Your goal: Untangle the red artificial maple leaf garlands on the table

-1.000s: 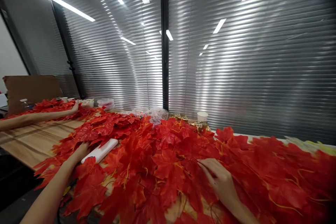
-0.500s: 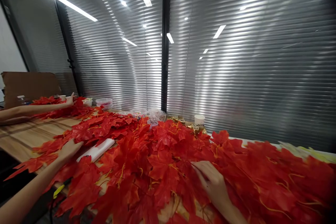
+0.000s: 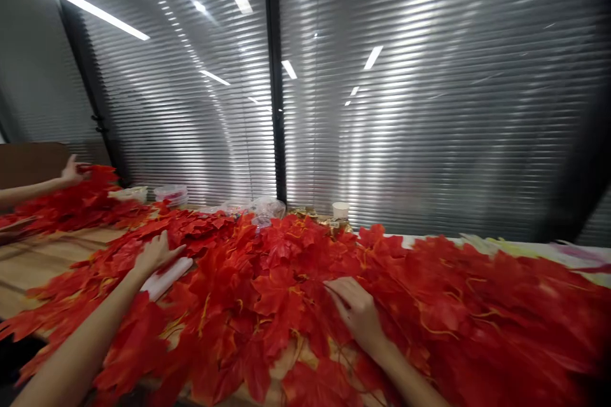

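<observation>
Red artificial maple leaves (image 3: 279, 292) with yellow stems cover much of the wooden table. My left hand (image 3: 155, 254) is over the leaves at the left, fingers apart, beside a white flat bar-like object (image 3: 167, 276) lying among them. Nothing shows in that hand. My right hand (image 3: 356, 311) rests in the pile right of the middle, its fingers pressed together at the edge of a leaf. What lies between those fingertips is hidden.
At the far left a co-worker's hand (image 3: 71, 172) reaches over another leaf pile (image 3: 86, 197). Along the back stand clear plastic tubs (image 3: 170, 194), a clear plastic bag (image 3: 267, 206), and a paper cup (image 3: 340, 210). Behind them is a ribbed glass partition (image 3: 382, 127).
The view has turned to the right. My left hand has moved forward over the leaves and spread its fingers. My right hand stays on about the same spot of the pile.
</observation>
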Demonstrator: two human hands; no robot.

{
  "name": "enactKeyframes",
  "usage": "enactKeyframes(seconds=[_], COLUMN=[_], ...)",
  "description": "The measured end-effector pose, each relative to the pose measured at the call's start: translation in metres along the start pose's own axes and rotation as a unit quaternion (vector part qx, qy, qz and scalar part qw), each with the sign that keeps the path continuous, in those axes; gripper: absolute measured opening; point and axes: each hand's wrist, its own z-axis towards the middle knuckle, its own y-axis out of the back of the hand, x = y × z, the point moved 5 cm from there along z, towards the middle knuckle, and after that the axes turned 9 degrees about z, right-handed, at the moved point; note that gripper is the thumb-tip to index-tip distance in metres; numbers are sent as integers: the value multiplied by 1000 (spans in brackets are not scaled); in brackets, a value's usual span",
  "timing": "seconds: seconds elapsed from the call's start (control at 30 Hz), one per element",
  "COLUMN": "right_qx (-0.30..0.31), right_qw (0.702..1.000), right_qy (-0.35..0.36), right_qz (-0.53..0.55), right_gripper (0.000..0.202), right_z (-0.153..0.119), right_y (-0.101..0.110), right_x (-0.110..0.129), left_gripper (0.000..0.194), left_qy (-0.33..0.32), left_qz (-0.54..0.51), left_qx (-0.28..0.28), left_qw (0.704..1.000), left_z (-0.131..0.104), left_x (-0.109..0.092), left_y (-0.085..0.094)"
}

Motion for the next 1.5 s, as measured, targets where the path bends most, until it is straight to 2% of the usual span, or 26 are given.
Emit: enactKeyframes(seconds=[0.1, 0.2, 0.3, 0.43, 0.53, 0.57, 0.6, 0.63, 0.7, 0.73, 0.8, 0.83, 0.87, 0.9, 0.93, 1.03, 1.13, 1.23, 1.3, 1.37, 1.43, 1.5], right_qx=[-3, 0, 0, 1, 9, 11, 11, 9, 3, -3, -20, -29, -39, -47, -51, -51, -42, -30, -22, -14, -10, -10], right_qw=[1000, 1000, 1000, 1000, 1000, 1000, 1000, 1000, 1000, 999, 999, 999, 998, 997, 997, 995, 994, 994, 993, 993, 991, 990], right_qy=[-2, -5, -3, -4, -9, -11, -13, -15, -20, -23, -33, -39, -45, -53, -61, -86, -102, -108, -112, -120, -131, -142], right_qz=[1, -7, -3, 8, 12, 12, 14, 16, 22, 24, 25, 24, 23, 23, 23, 19, 12, 10, 10, 7, 1, -3], right_gripper=[22, 25, 26, 26, 28, 28, 28, 28, 27, 26, 25, 25, 24, 22, 21, 15, 13, 16, 18, 22, 24, 21], right_z=[2, 5, 7, 7, 6, 5, 4, 4, 2, 2, 1, 2, 2, 2, 3, 4, 4, 3, 2, 0, -2, -3], right_y=[-2, -4, -3, -1, -3, -3, -3, -4, -3, -3, 0, 2, 4, 6, 7, 8, 6, 4, 3, 2, 2, 2], right_x=[0, 1, 3, 3, 0, -1, -2, -3, -6, -6, -8, -8, -8, -8, -9, -11, -15, -18, -20, -22, -24, -25], left_gripper=[54, 51, 56, 62, 67, 67, 66, 60, 42, 31, 22, 22, 23, 25, 27, 31, 30, 28, 26, 26, 25, 21], left_qy=[39, 79, 122, 125, 80, 52, 2, -55, -98, -114, -105, -116, -109, -95, -91, -94, -98, -90, -80, -54, -14, 18], left_qz=[-13, -39, -76, -151, -210, -236, -303, -349, -429, -463, -565, -630, -696, -738, -759, -790, -810, -827, -849, -877, -894, -900], left_qx=[21, 9, -38, -160, -238, -258, -278, -278, -264, -226, -161, -94, -33, 27, 75, 193, 274, 305, 298, 267, 233, 227], left_qw=[999, 996, 989, 968, 945, 935, 911, 893, 858, 850, 802, 762, 709, 668, 640, 575, 509, 464, 429, 396, 382, 373], left_z=[8, 12, 16, 19, 11, 3, -9, -23, -57, -73, -102, -112, -120, -127, -131, -140, -144, -141, -134, -126, -120, -117], left_x=[-4, -4, -6, -28, -66, -83, -104, -127, -172, -195, -236, -257, -275, -290, -304, -331, -341, -336, -328, -316, -304, -295], left_y=[-6, 3, 31, 89, 131, 143, 155, 163, 171, 168, 154, 141, 126, 110, 95, 55, 32, 24, 25, 29, 32, 35])
